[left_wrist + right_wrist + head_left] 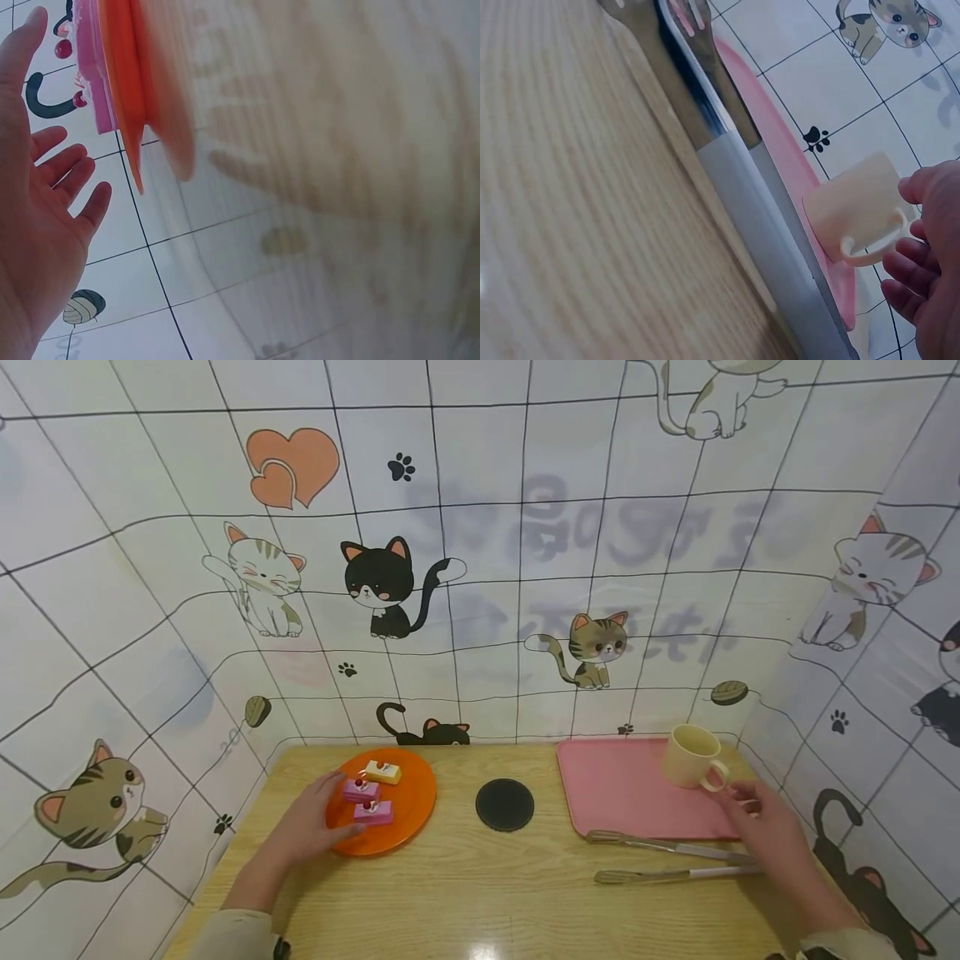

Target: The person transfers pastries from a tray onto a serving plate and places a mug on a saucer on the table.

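Note:
My left hand (309, 818) is at the left rim of an orange plate (411, 810), fingers spread and thumb apart; contact with the rim cannot be told. Several small toy-like cake slices lie on that plate: a yellow one (383, 772) and pink ones (373, 812), topped with red cherries. On the right, a cream mug (692, 753) stands upright on a pink tray (615, 785). My right hand (937, 255) is beside the mug's handle, its fingers loosely bent and not closed round it. Metal tongs (663, 846) with pale handles lie in front of the tray, near my right wrist.
A round black coaster (505, 804) lies on the wooden table (480, 893) between plate and tray. A white cat-print cloth (480, 527) with grid lines hangs behind the table and along both sides.

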`<state>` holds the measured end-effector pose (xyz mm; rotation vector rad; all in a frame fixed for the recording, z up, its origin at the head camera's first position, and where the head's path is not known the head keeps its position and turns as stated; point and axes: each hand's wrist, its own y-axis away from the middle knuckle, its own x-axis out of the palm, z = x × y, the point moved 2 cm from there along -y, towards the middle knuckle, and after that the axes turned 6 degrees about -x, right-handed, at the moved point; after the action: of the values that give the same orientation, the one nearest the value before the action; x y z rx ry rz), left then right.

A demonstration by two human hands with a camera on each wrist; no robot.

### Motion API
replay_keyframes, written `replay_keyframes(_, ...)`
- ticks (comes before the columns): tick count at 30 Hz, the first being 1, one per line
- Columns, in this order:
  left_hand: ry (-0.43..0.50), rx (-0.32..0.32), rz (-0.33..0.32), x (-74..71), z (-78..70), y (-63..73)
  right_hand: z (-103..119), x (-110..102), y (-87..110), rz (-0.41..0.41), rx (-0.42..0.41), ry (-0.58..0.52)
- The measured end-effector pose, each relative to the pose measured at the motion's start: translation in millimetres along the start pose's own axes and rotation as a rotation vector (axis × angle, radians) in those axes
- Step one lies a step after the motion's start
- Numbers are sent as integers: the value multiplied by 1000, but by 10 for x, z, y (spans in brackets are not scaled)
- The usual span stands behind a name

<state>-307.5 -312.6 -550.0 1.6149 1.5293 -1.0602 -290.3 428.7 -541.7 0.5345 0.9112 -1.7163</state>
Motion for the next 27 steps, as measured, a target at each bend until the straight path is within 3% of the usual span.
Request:
replay_keyframes(8, 27, 48, -12, 38, -77, -35, -125, 29, -199, 3, 156, -74)
replay_keyframes(27, 43, 79, -4, 112, -366, -153, -200, 166, -395, 2, 134, -170)
